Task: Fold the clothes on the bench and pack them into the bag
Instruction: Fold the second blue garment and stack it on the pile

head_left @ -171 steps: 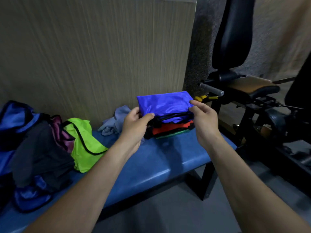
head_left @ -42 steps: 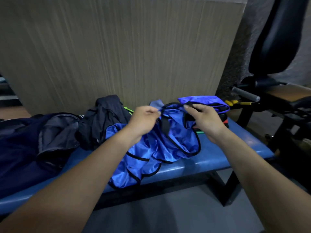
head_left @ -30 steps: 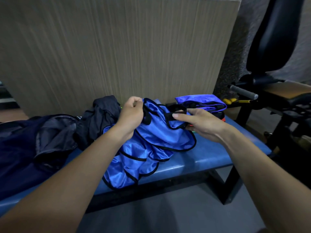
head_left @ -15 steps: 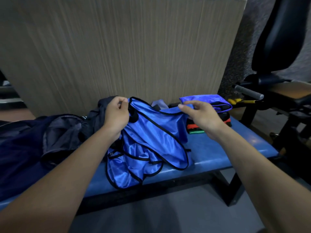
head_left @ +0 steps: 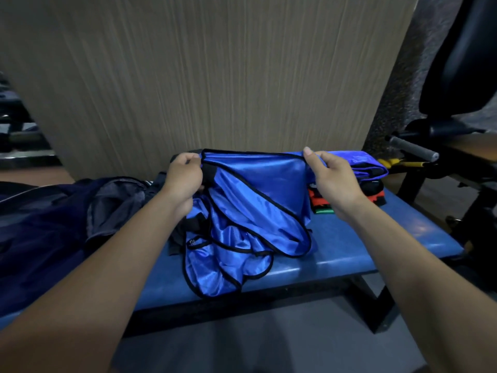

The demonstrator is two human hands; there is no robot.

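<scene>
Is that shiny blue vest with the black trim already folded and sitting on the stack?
No: both the left hand and the right hand hold the shiny blue black-trimmed vest stretched open, its lower part crumpled on the blue padded bench.

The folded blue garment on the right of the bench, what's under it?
Under the folded shiny blue garment lie folded black, red and green layers; the right hand covers part.

A wood-grain wall panel [head_left: 209, 76] stands behind, with black gym equipment [head_left: 457, 76] and a grey-handled bar [head_left: 412, 149] at right.
</scene>
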